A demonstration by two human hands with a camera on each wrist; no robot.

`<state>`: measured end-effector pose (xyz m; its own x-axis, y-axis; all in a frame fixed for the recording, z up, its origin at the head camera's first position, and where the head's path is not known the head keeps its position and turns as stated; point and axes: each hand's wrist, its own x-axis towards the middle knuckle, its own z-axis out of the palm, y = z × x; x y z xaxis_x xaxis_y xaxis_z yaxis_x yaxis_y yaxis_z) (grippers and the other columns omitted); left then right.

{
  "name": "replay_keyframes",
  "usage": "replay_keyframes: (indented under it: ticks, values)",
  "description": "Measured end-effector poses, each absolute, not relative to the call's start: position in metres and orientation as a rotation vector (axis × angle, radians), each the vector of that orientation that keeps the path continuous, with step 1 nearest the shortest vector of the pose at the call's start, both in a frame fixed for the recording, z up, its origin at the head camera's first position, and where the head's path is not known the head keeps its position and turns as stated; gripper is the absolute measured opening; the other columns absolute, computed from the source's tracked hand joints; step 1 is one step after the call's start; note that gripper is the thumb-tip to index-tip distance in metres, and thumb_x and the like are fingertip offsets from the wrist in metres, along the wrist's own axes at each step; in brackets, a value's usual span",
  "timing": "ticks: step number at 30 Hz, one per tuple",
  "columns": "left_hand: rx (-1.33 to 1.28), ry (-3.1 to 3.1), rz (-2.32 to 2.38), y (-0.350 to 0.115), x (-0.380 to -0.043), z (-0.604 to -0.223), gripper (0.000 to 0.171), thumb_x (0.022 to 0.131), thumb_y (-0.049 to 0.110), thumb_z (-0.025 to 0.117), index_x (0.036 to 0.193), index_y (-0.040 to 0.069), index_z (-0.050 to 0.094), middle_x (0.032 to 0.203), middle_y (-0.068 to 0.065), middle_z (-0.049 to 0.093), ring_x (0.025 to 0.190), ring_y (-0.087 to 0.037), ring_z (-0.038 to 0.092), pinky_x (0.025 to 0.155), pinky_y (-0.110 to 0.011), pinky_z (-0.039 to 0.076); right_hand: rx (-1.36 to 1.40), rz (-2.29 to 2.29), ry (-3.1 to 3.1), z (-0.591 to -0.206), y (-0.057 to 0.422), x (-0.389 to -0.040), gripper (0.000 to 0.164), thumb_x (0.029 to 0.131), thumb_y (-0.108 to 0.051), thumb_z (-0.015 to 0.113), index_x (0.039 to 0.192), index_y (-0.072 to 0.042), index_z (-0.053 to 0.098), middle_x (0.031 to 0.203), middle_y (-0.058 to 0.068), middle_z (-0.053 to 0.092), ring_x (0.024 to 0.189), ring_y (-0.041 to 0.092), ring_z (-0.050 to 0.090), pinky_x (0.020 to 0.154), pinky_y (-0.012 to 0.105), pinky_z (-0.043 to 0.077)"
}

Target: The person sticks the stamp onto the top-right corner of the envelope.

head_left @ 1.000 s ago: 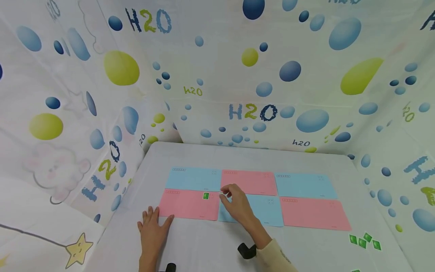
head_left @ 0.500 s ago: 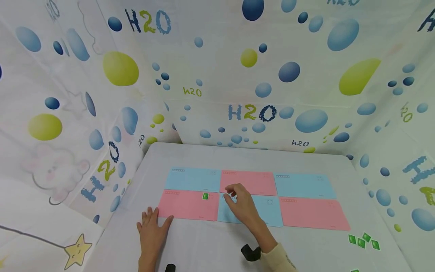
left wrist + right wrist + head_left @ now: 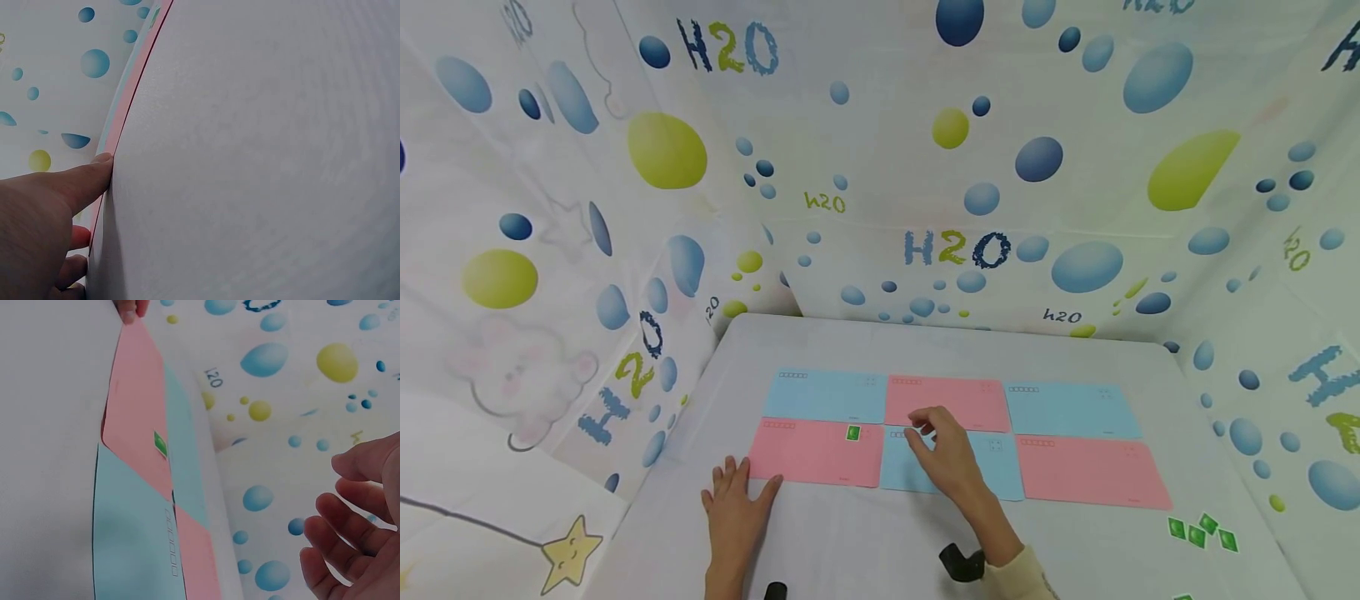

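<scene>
Six-boxed envelopes, pink and blue, lie flat in two rows. On the front-left pink envelope (image 3: 812,462), a small green stamp (image 3: 853,433) sits in the upper right corner. My left hand (image 3: 737,512) rests with spread fingers at this envelope's front left corner; in the left wrist view its thumb (image 3: 94,178) touches the pink edge. Over the front-middle blue envelope (image 3: 906,471) hovers my right hand (image 3: 943,450). Its thumb and fingers are loosely curved and apart, with nothing between them in the right wrist view, where the stamp (image 3: 160,444) also shows.
Several loose green stamps (image 3: 1197,536) lie at the right, beyond the front-right pink envelope (image 3: 1097,472); another shows at the bottom edge. A back row holds blue (image 3: 823,396), pink (image 3: 955,392) and blue (image 3: 1075,408) envelopes. Printed cloth walls enclose the white table (image 3: 850,550).
My right hand has drawn back to the right, away from the stamped pink envelope. My left hand and the stamp have stayed in place.
</scene>
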<state>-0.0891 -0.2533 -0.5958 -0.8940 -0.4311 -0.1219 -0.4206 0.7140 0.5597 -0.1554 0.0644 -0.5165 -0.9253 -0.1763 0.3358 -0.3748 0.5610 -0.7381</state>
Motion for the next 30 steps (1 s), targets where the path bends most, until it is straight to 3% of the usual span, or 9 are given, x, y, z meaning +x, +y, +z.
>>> replay_keyframes:
  ticks: [12, 30]
  values:
    - [0.72, -2.878, -0.927, -0.253, -0.09, -0.6, 0.084, 0.091, 0.043, 0.068, 0.15, -0.008, 0.036, 0.159, -0.035, 0.02, 0.151, -0.053, 0.009, 0.119, -0.071, -0.002, 0.411, 1.287, -2.555, -0.513, 0.077, -0.154, 0.023, 0.092, -0.015, 0.072, 0.114, -0.01, 0.067, 0.106, 0.0, 0.067, 0.09, 0.014, 0.061, 0.08, 0.041, 0.059]
    - [0.732, -2.902, -0.94, -0.251, -0.089, -0.594, 0.085, 0.093, 0.043, 0.067, 0.151, -0.009, 0.033, 0.16, -0.035, 0.018, 0.151, -0.052, 0.007, 0.12, -0.07, -0.004, 0.403, 1.266, -2.543, -0.507, 0.093, -0.149, 0.021, 0.091, -0.014, 0.073, 0.111, -0.01, 0.068, 0.106, -0.001, 0.067, 0.09, 0.012, 0.061, 0.079, 0.034, 0.057]
